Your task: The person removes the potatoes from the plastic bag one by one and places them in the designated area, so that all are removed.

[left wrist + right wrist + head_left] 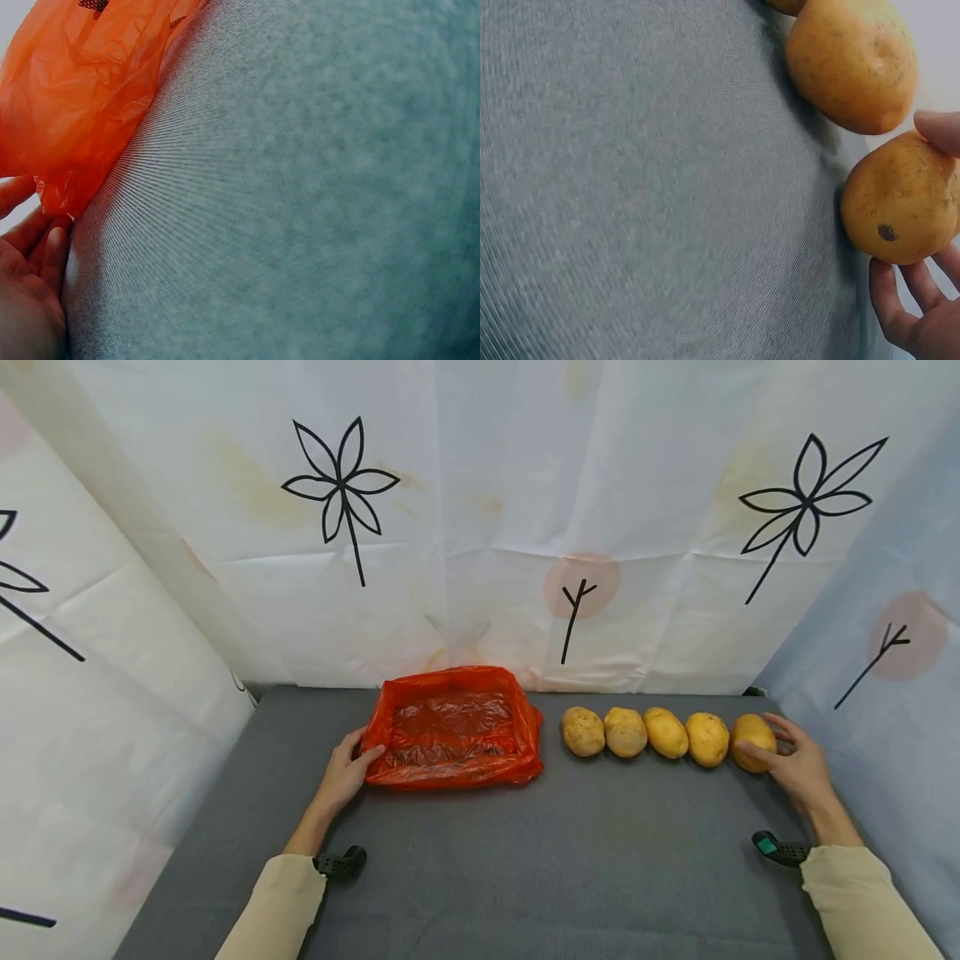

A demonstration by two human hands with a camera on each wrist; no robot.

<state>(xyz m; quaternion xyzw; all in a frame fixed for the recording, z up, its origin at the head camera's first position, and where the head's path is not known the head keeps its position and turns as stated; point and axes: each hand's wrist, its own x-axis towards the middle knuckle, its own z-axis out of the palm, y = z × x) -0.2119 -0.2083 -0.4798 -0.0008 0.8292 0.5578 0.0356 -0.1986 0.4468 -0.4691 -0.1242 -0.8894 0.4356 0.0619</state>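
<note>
A red plastic bag [453, 777] stands open on the table in the shape of a shallow rectangular box, its inside showing. My left hand [350, 770] holds its left side near the front corner, thumb over the edge. In the left wrist view, the crumpled bag [82, 97] hangs between the thumb and the other fingers. Over at the right, my right hand [801, 768] grips the end potato [752, 743] of a row, thumb on one side and fingers on the other. That potato [900, 199] has a dark spot in the right wrist view.
Several more potatoes, among them a yellow potato [707, 740] and a browner potato [582, 732], line up between bag and right hand. A grey cloth [570, 860] covers the table. White printed curtains [480, 527] rise behind and at both sides.
</note>
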